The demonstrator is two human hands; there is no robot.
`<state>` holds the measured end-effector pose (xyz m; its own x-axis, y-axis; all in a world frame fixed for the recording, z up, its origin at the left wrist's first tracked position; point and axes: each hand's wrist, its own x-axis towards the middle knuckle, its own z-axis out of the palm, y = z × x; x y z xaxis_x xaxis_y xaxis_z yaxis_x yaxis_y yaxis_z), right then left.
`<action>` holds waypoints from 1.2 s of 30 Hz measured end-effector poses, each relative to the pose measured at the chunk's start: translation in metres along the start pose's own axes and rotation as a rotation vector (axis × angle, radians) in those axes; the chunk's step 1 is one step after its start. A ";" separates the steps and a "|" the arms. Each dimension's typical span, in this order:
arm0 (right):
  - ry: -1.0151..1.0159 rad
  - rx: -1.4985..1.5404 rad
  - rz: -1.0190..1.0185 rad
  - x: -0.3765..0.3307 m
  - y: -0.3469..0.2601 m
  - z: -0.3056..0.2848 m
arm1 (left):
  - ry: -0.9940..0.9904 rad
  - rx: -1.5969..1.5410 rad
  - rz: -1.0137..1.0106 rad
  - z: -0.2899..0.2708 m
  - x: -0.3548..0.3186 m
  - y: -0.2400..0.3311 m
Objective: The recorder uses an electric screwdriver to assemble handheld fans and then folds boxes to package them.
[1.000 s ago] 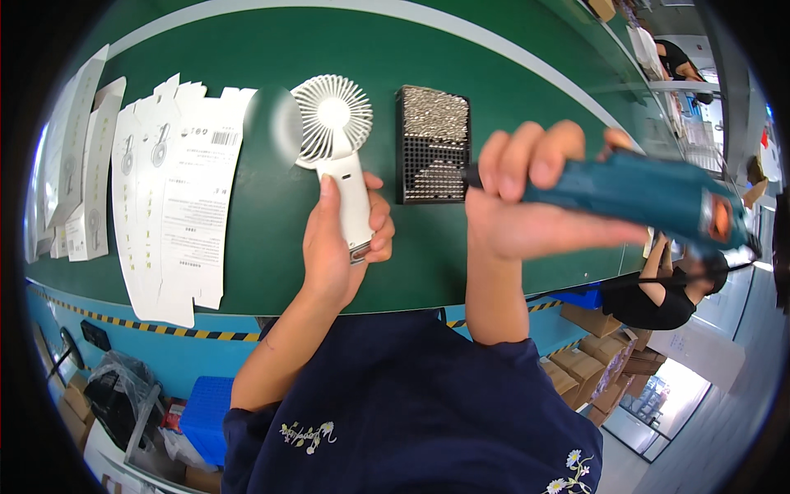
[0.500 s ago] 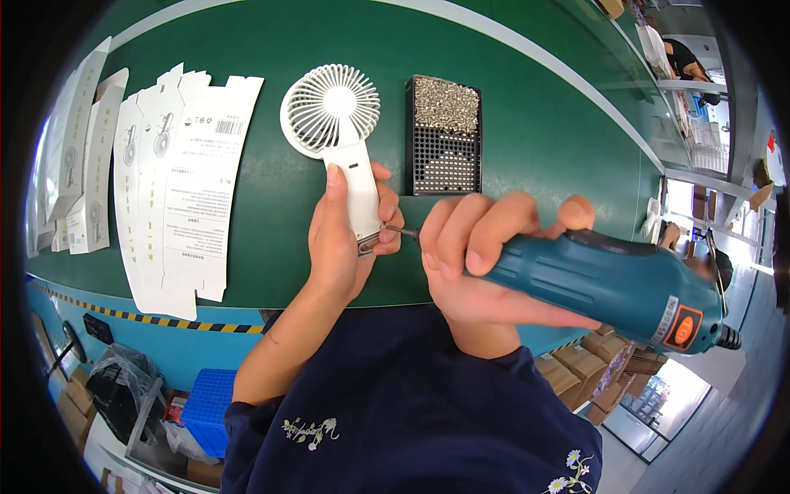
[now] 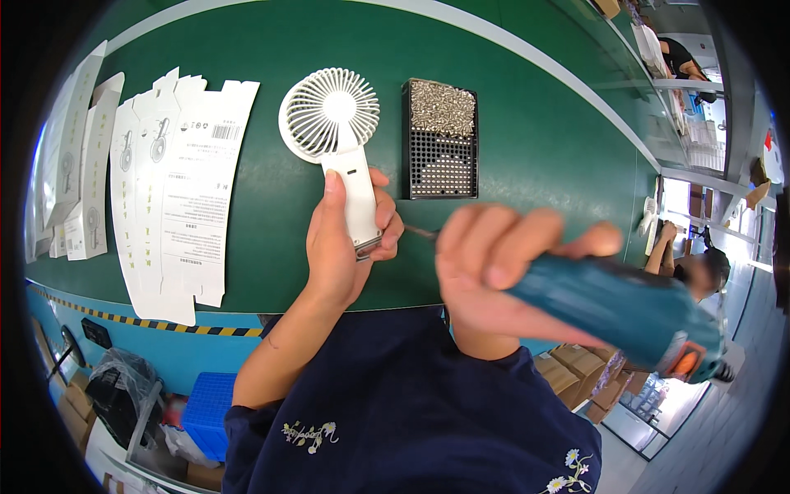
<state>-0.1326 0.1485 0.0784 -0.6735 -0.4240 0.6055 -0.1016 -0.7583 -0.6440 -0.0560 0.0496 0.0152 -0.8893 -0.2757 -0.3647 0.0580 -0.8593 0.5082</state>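
Note:
My left hand (image 3: pixel 339 235) is closed around the handle of a white handheld fan (image 3: pixel 359 193). The fan's round grille points away from me, and a metallic piece shows at the handle's lower end. In my right hand (image 3: pixel 494 267) is a teal electric screwdriver (image 3: pixel 601 305), gripped near its front and blurred by motion. Its thin bit points left toward the fan's handle, with its tip close to my left fingertips. A black screw tray (image 3: pixel 441 140) lies beyond my right hand, with loose screws heaped at its far end and several standing in its holes.
Flat white printed cartons (image 3: pixel 185 198) lie on the green table (image 3: pixel 527 107) at the left, beside folded boxes (image 3: pixel 86 165). A blue crate (image 3: pixel 210 412) stands below the table. At the far right another person (image 3: pixel 699 267) sits near the table, and cardboard boxes (image 3: pixel 559 379) are stacked lower down.
My right hand has drawn the screwdriver to the right and slightly nearer, so its bit has come away from the fan's handle. The left hand and fan have barely moved.

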 end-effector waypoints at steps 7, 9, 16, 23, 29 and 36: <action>0.331 -0.199 -0.085 0.039 0.030 -0.046 | -0.020 -0.106 -0.028 -0.008 -0.001 0.000; 0.420 -0.299 -0.018 0.043 0.038 -0.052 | -0.045 -0.112 -0.027 -0.009 -0.001 0.000; 0.406 -0.370 -0.006 0.046 0.050 -0.059 | -0.026 -0.092 -0.015 -0.007 0.000 0.001; 0.436 -0.467 0.032 0.046 0.057 -0.063 | -0.037 -0.117 -0.020 -0.007 0.000 0.001; 0.439 -0.469 0.023 0.045 0.058 -0.064 | -0.036 -0.111 -0.034 -0.007 0.000 0.002; 0.402 -0.517 0.023 0.043 0.060 -0.062 | -0.054 -0.118 -0.024 -0.007 0.000 0.001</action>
<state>-0.2127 0.1155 0.0374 -0.8909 -0.1430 0.4312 -0.3550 -0.3731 -0.8572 -0.0531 0.0457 0.0098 -0.9142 -0.2337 -0.3312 0.0867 -0.9109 0.4033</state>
